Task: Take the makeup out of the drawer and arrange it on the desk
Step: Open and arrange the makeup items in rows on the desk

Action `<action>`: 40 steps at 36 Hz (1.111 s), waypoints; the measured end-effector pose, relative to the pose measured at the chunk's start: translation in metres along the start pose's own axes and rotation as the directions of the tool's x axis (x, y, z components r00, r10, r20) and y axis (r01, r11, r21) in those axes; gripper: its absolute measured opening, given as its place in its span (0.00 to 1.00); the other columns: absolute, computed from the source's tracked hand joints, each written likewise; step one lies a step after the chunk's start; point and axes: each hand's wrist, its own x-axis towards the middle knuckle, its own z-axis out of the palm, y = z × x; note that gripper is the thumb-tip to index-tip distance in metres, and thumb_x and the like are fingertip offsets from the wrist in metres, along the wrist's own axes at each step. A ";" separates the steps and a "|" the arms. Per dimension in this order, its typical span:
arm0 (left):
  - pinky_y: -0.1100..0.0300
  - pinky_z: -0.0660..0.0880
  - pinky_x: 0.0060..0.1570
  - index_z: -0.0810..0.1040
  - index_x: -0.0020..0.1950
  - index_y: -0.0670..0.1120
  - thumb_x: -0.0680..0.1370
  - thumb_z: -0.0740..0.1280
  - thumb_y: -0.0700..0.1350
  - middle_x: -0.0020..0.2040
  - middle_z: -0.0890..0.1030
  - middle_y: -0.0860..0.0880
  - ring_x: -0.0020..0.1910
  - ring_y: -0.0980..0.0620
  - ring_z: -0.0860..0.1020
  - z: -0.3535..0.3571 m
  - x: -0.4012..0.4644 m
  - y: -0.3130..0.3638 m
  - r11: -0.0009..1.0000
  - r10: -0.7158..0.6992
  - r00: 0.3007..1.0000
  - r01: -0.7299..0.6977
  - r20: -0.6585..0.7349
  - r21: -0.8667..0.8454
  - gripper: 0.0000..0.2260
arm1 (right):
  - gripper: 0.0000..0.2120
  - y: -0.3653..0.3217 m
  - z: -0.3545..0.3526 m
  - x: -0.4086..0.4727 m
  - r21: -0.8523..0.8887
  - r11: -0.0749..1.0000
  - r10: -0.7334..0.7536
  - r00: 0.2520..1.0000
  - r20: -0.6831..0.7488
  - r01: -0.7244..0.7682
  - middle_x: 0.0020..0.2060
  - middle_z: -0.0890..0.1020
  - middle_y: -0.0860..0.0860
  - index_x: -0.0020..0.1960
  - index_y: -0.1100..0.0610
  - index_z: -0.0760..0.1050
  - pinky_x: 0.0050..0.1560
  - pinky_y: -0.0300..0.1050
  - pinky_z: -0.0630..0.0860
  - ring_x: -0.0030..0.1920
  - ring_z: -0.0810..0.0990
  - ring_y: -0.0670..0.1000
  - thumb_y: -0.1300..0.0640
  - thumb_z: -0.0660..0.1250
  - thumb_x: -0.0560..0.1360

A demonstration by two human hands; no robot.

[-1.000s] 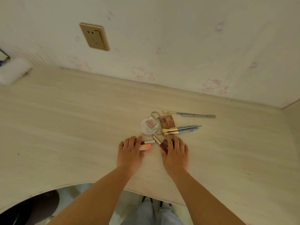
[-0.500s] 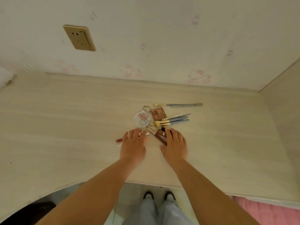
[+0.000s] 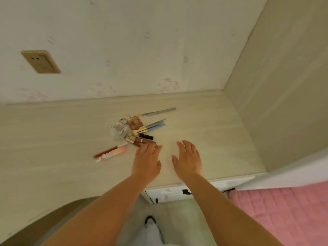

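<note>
A loose pile of makeup lies on the pale wooden desk [image 3: 53, 139]. It holds a round clear compact [image 3: 118, 130], a small brown eyeshadow palette [image 3: 135, 123], several blue-handled brushes [image 3: 152, 126], a grey pencil [image 3: 159, 111], a black lipstick [image 3: 146, 136] and brown lip gloss tubes [image 3: 143, 141]. A red lip pencil [image 3: 108, 150] and a peach tube [image 3: 116, 152] lie apart at the left. My left hand [image 3: 146, 161] hovers palm down, fingers straight, fingertips just short of the gloss tubes. My right hand [image 3: 188, 158] is flat and holds nothing, right of the pile.
A side panel [image 3: 284, 86] closes the desk on the right. The back wall carries a beige socket [image 3: 40, 62]. Below the desk edge a white drawer front [image 3: 177, 192] shows, with a pink bed cover [image 3: 284, 219] at the lower right.
Both hands have lifted off the makeup and slid right. The view has swung right. The red pencil and peach tube now lie uncovered at the left.
</note>
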 end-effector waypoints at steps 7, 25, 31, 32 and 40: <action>0.55 0.62 0.68 0.63 0.72 0.52 0.77 0.62 0.49 0.69 0.67 0.53 0.68 0.50 0.63 0.009 -0.030 0.083 0.996 0.042 0.999 -0.044 -0.020 -0.080 0.23 | 0.25 0.064 -0.018 -0.057 0.047 0.998 0.044 0.998 -0.040 -0.042 0.74 0.57 0.50 0.75 0.54 0.54 0.74 0.46 0.53 0.75 0.53 0.51 0.47 0.53 0.80; 0.49 0.68 0.64 0.69 0.69 0.50 0.72 0.68 0.47 0.66 0.73 0.52 0.65 0.47 0.71 0.047 -0.067 0.261 0.832 0.550 0.830 -0.536 0.090 -0.142 0.25 | 0.25 0.211 -0.031 -0.215 0.191 0.842 0.528 0.842 -0.107 -0.504 0.74 0.59 0.51 0.75 0.54 0.54 0.74 0.46 0.56 0.74 0.55 0.52 0.49 0.53 0.80; 0.48 0.69 0.63 0.63 0.74 0.51 0.72 0.68 0.49 0.67 0.73 0.49 0.64 0.45 0.71 0.072 -0.081 0.308 0.654 0.756 0.640 -0.747 0.140 -0.120 0.30 | 0.26 0.229 -0.017 -0.280 0.292 0.649 0.754 0.645 -0.123 -0.702 0.73 0.60 0.51 0.74 0.54 0.55 0.72 0.47 0.58 0.72 0.57 0.52 0.48 0.55 0.79; 0.49 0.66 0.65 0.60 0.75 0.52 0.74 0.66 0.50 0.69 0.70 0.49 0.66 0.46 0.69 0.076 -0.088 0.317 0.621 0.782 0.600 -0.774 0.168 -0.123 0.31 | 0.26 0.231 -0.014 -0.294 0.311 0.613 0.784 0.609 -0.124 -0.726 0.73 0.60 0.51 0.75 0.54 0.55 0.72 0.47 0.58 0.72 0.57 0.52 0.48 0.55 0.79; 0.49 0.57 0.71 0.49 0.76 0.56 0.76 0.61 0.52 0.75 0.59 0.54 0.72 0.51 0.59 0.088 -0.168 0.395 0.371 0.899 0.314 -0.916 0.304 -0.150 0.32 | 0.27 0.238 0.002 -0.409 0.443 0.346 0.937 0.328 -0.120 -0.827 0.73 0.61 0.51 0.75 0.53 0.54 0.71 0.47 0.56 0.72 0.58 0.54 0.48 0.57 0.78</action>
